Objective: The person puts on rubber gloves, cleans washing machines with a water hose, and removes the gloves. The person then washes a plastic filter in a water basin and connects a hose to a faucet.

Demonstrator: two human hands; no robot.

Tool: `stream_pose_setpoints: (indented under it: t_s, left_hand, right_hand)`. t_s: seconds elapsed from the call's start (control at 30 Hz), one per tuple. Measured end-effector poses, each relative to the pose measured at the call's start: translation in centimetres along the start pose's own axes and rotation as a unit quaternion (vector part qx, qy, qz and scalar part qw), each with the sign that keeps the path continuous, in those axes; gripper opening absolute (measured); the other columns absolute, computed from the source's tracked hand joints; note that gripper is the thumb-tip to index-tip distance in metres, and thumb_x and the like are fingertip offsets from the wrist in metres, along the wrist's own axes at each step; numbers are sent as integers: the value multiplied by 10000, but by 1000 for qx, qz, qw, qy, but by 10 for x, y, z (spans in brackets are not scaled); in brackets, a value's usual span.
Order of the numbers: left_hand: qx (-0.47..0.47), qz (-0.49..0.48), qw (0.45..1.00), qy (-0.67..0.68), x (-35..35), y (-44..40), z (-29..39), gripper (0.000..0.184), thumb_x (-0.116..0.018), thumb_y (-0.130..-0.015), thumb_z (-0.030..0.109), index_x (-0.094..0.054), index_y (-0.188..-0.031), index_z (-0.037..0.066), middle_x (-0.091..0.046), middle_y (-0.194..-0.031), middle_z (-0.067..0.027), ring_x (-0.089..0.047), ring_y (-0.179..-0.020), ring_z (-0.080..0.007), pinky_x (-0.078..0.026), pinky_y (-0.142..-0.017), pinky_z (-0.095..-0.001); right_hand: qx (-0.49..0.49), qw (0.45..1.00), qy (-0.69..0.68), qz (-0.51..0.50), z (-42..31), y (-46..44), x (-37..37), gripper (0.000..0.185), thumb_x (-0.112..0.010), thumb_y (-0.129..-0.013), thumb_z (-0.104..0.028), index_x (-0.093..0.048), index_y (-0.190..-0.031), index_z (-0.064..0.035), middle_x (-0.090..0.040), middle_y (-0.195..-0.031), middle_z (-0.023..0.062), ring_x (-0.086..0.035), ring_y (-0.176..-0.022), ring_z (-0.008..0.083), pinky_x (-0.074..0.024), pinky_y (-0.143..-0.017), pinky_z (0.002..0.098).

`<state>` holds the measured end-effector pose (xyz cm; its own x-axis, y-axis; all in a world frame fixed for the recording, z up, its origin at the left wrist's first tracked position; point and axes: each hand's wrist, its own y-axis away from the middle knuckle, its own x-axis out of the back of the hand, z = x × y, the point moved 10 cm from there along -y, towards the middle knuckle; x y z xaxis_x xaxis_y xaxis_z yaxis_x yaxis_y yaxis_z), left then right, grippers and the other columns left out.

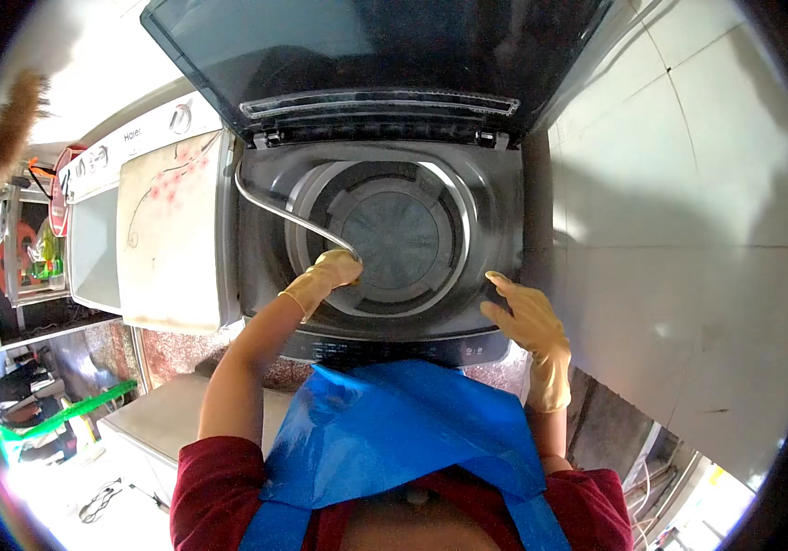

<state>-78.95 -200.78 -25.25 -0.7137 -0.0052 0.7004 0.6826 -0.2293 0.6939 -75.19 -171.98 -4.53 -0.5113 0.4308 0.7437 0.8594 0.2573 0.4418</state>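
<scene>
Gripping the hose (293,219), presumably for control, was the left hand (329,269) (the right hand (530,320) hovered, fingers wide, near the front-right corner of the washer (504,211)).

Reddish speckled floor (178,349) shows near dark washer (497,211), footing hidden; flower-print cover (173,243) on white washer (95,248); black cable (100,501) on pale surface (59,510), lower left

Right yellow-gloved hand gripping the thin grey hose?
No, the thin grey hose runs to the left yellow-gloved hand; the right yellow-gloved hand is open, apart from it.
</scene>
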Motion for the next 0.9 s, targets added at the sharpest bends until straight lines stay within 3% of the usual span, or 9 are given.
stream_pose_setpoints:
  t_s: [0.1,0.17,0.27,0.4,0.57,0.63,0.7,0.83,0.9]
  left_hand:
    - [63,143,979,132,23,-20,-16,345,-391,-933,254,-635,-1053,42,-656,-1016,-155,-617,-982,-297,-480,-851,-353]
    - [58,256,852,454,48,-13,-29,375,-445,-943,324,-607,-1131,43,-644,-1047,-119,-599,-951,-225,-441,-889,-294]
    - [-11,362,738,570,74,-11,-20,289,-519,-929,242,-623,-1111,43,-652,-945,-71,-581,-852,-156,-444,-819,-253]
    - [-19,182,688,702,63,-14,11,334,-509,-916,149,-499,-1218,5,-521,-1169,-144,-486,-1062,-190,-402,-927,-287]
    - [-112,94,563,813,26,-30,15,262,-631,-862,208,-647,-1043,19,-652,-970,-79,-618,-921,-152,-513,-792,-242]
    - [-114,-52,606,785,16,-9,29,256,-640,-858,201,-651,-1027,9,-660,-978,-88,-631,-918,-166,-522,-785,-258]
    - [-140,-27,675,724,1,-12,15,241,-670,-825,173,-659,-1005,13,-673,-989,-60,-641,-897,-137,-520,-782,-242]
    - [-277,-85,910,295,32,33,41,247,-581,-848,164,-658,-1061,64,-658,-1079,-41,-643,-930,-159,-489,-833,-213]
    - [-28,-200,979,9,23,41,4,289,-531,-867,196,-641,-1110,85,-624,-1149,-67,-607,-1032,-202,-473,-887,-261]
  right_hand:
    - [2,1000,-4,5,6,0,-2,577,-519,-853,-426,-452,-1311,-83,-531,-1239,194,-493,-1145,350,-348,-992,417]
    - [8,1000,-9,11,6,0,-1,578,-517,-853,-428,-449,-1315,-86,-530,-1238,196,-491,-1147,349,-341,-997,419]
    - [-7,1000,-2,-6,4,1,1,575,-512,-855,-432,-449,-1317,-95,-529,-1238,200,-490,-1149,349,-340,-1000,417]
    - [-43,999,-18,-25,10,1,-4,579,-527,-847,-422,-445,-1320,-97,-524,-1244,204,-484,-1150,369,-353,-990,424]
    - [-13,999,-27,-15,18,-4,-14,590,-547,-836,-411,-441,-1321,-93,-536,-1219,215,-491,-1137,379,-370,-975,427]
    - [-18,999,-20,-17,16,-6,-11,585,-549,-835,-405,-453,-1307,-73,-548,-1199,220,-515,-1110,377,-385,-962,421]
    - [-5,1000,-20,-16,15,-7,-10,577,-552,-835,-397,-463,-1295,-61,-554,-1190,221,-528,-1091,378,-399,-949,419]
    - [1,999,-22,-32,3,-10,-7,551,-562,-832,-363,-487,-1264,-29,-558,-1181,224,-549,-1067,376,-429,-922,412]
    - [21,999,-36,-14,5,-10,-9,545,-560,-833,-351,-486,-1264,-25,-551,-1194,220,-543,-1082,368,-426,-930,407]
